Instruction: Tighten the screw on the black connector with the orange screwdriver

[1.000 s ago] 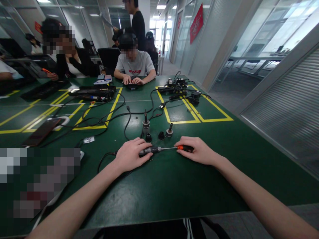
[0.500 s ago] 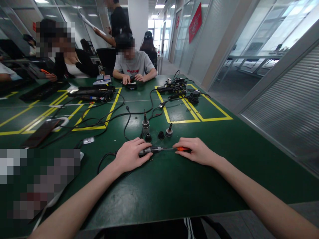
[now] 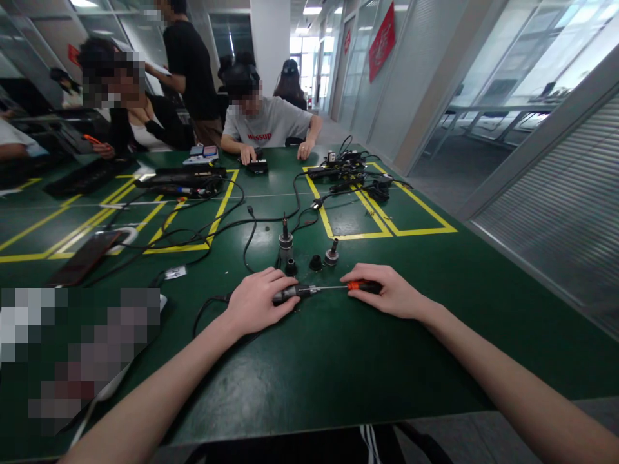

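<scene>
Little has changed at the work itself over the last second, and most of what has changed lies behind it. Far left on the green surface a dark phone lies flat among black cables, as it did before. The left hand still presses down on a dark cylindrical part, its fingers curled over the near end and clenched around it; a black lead runs out from under the wrist to the left. The part sits just where it was, in the middle of the near edge of the surface, between the two hands. Just beyond it stand the same small pieces: an upright metal fitting, a small black ring, a black cap and a short plug-like piece, none shifted. The thin steel shaft of the screwdriver remains level, its tip at the end of the part. The right hand keeps its closed grip on the orange-and-black handle, with the orange showing slightly more than a moment ago, which suggests a small turn of the tool rather than any withdrawal. Judging by this, the screw work is ongoing and not finished. Across the surface, a seated person has spread their arms wider, and a standing person has moved left.
</scene>
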Tool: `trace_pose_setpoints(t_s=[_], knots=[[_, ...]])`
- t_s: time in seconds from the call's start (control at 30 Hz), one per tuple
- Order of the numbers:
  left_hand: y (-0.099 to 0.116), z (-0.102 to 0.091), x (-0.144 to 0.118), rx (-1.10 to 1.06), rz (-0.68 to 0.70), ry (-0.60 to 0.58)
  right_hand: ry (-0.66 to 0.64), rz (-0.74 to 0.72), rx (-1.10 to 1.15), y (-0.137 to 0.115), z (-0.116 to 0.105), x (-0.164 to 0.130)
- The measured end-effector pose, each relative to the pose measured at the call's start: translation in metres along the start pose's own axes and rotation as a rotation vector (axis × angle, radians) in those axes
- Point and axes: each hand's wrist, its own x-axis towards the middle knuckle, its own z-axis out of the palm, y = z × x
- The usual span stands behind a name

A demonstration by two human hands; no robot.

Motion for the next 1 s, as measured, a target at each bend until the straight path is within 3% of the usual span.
trace_pose_setpoints(t_s=[0.33, 0.47, 0.8, 1.0], knots=[[0.002, 0.002, 0.0003, -0.008, -0.004, 0.007, -0.036, 0.159, 0.066, -0.0011, 0.0028, -0.0008], [0.0032, 0.0024, -0.0003, 0.002, -0.011, 0.011, 0.01, 0.177, 0.14, -0.0004, 0.0021, -0.0017], [0.0052, 0.0052, -0.0006, -0.001, -0.023, 0.005, -0.065, 0.121, 0.017, -0.0008, 0.0025, -0.0051], [0.0059, 0.0041, -0.0014, -0.005, -0.017, 0.012, 0.032, 0.06, 0.023, 0.0002, 0.0046, -0.0058]])
